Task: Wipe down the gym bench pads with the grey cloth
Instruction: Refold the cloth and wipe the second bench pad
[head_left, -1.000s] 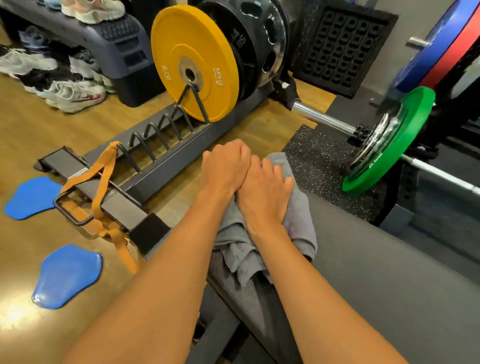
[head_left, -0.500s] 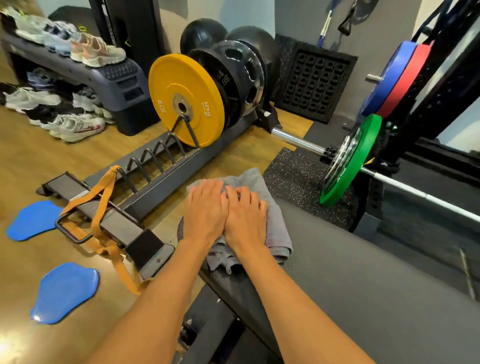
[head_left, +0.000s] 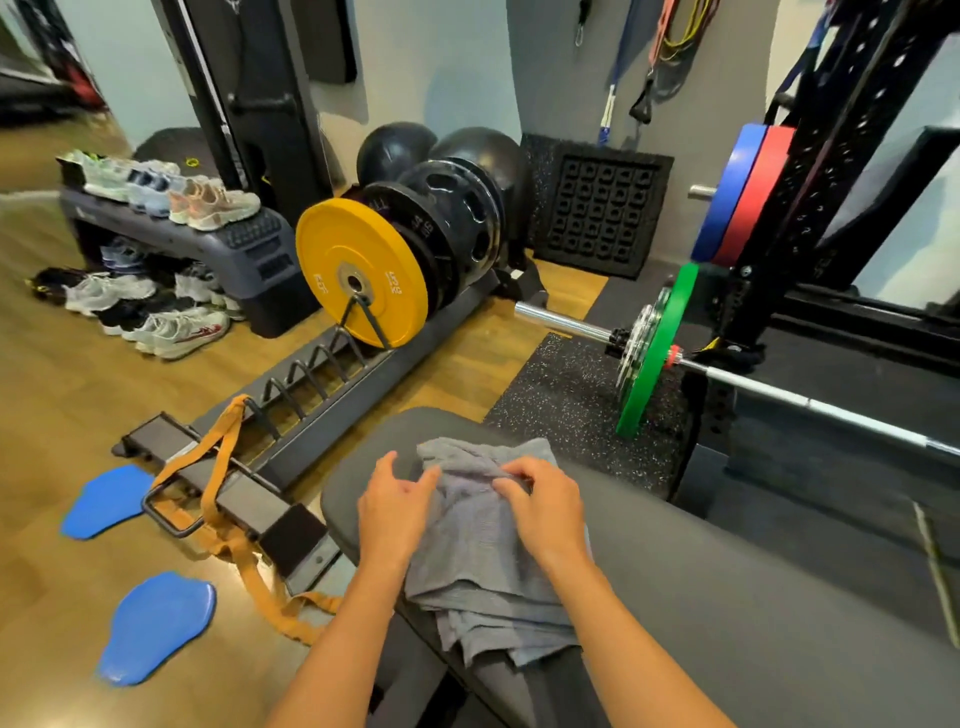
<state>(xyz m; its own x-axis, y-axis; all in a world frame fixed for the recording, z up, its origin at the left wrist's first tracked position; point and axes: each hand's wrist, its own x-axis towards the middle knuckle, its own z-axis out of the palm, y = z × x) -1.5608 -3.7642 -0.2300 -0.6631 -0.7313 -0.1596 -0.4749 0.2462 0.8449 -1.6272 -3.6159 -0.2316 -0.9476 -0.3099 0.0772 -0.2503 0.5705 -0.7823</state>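
Cloth: grey cloth (head_left: 483, 540) lies bunched on the bench pad (head_left: 727, 597), near its 11 o'clock end.
Right hand (head_left: 545, 512): pinches a fold, probably regathering it.
Left hand (head_left: 392, 512): fingers curled loosely, touching the cloth's edge; no firm hold.
Surroundings: plate rack (head_left: 317, 395) at 10 o'clock, green-plated barbell (head_left: 654, 348) at 1 o'clock; neither obstructs.

Bright, even light; warped, blurred edges

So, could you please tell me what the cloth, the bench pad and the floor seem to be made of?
Cloth: soft grey woven fabric, probably cotton; it bunches and folds. Bench pad: matte dark grey covering, likely vinyl over foam, smooth with rounded edges. Floor: glossy wood or wood-look laminate, with grain lines and reflections.
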